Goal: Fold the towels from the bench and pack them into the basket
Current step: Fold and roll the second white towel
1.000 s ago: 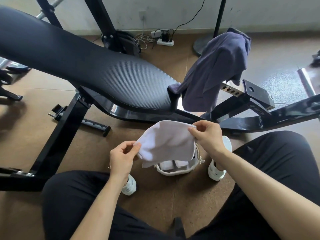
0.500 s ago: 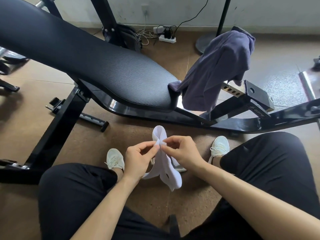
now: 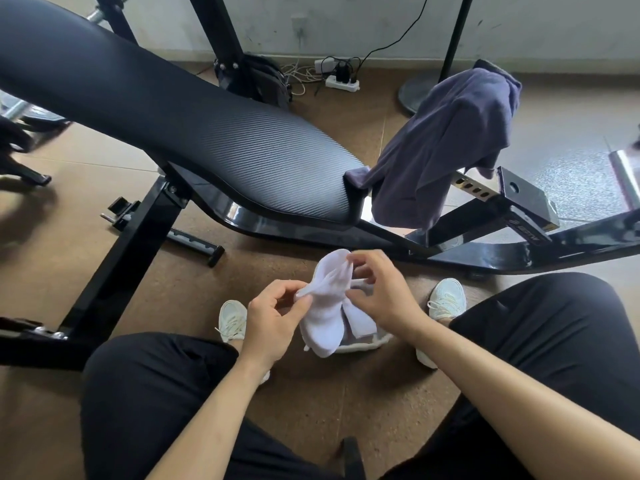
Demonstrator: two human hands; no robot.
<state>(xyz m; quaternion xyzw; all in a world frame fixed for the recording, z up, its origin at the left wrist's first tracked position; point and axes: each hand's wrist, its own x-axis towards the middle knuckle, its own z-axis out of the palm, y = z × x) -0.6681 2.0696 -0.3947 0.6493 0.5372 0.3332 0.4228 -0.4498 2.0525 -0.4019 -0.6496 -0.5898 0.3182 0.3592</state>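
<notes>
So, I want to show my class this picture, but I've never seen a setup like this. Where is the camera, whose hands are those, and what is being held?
There is no machine here. The single picture comes from a camera worn on a person's head, looking forward and down at the floor. The left hand and right hand are that person's own. Both pinch a white towel, partly folded, just above a small white basket that sits on the floor between the shoes. Ahead stands a black bench, and a dark towel hangs at its end, not yet folded.
</notes>
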